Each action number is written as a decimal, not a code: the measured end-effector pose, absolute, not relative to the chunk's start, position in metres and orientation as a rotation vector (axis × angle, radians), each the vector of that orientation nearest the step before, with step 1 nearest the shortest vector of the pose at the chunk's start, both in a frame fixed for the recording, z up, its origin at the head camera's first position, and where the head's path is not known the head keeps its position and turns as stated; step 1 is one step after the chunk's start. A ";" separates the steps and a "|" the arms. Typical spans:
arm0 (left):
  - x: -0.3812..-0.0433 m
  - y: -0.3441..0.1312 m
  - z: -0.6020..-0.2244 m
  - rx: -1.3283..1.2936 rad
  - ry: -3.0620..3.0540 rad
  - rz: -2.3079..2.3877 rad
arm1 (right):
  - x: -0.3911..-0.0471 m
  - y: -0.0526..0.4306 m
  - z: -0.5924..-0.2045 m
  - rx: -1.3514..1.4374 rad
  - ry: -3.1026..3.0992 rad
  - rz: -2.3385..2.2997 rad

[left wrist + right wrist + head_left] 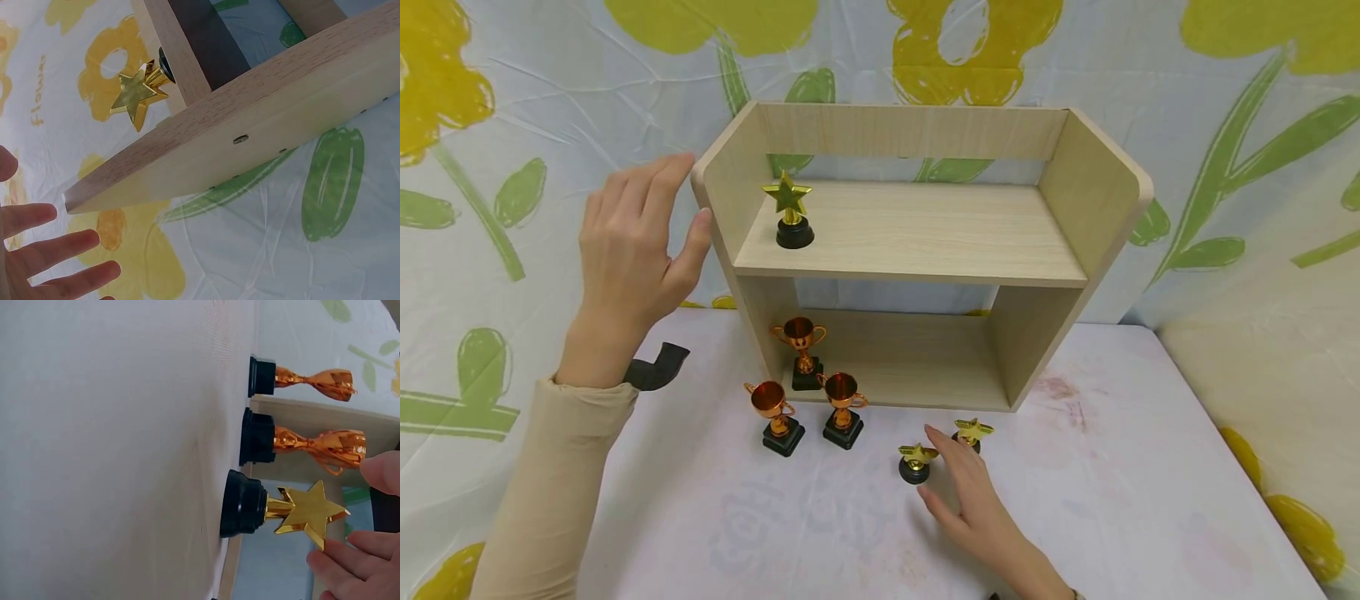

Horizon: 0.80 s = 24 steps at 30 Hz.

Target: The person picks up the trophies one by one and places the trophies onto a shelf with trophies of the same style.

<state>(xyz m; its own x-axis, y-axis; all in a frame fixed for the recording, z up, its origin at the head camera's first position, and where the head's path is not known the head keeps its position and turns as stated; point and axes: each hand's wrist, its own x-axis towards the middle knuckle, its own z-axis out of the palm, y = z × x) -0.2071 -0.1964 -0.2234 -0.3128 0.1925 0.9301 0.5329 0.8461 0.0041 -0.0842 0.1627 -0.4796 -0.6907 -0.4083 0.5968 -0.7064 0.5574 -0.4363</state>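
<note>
My left hand (628,237) is raised beside the left side panel of a pale wooden shelf (917,229), fingers extended and holding nothing. In the left wrist view its fingers (59,247) lie near the panel's corner. A gold star trophy (788,208) with a black base stands on the upper shelf at the left. My right hand (973,508) reaches over the table beside another star trophy (916,462), thumb and fingers spread. In the right wrist view the fingers are close to this star's tip (312,514); contact is unclear. A third star trophy (973,432) stands behind the hand, partly hidden.
One copper cup trophy (805,354) stands at the left of the lower shelf. Two more, a left cup trophy (777,417) and a right cup trophy (842,408), stand on the white-covered table (715,517) in front. Flower-printed cloth (1240,167) hangs behind.
</note>
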 end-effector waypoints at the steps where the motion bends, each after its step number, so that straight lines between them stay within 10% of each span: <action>1: -0.209 -0.196 -0.223 -0.549 -1.890 -0.373 | -0.085 0.163 -0.480 0.896 -2.369 0.947; 24: -0.231 -0.187 -0.218 -0.590 -1.941 -0.326 | -0.094 0.161 -0.480 0.802 -2.422 1.101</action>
<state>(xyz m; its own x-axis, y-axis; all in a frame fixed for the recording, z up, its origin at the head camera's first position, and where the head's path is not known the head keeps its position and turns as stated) -0.2307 -0.1869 -0.2178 -0.3442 0.2567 0.9031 0.5381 0.8422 -0.0343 -0.0944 0.1611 -0.4803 -0.7737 -0.3465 0.5304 -0.6274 0.5352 -0.5656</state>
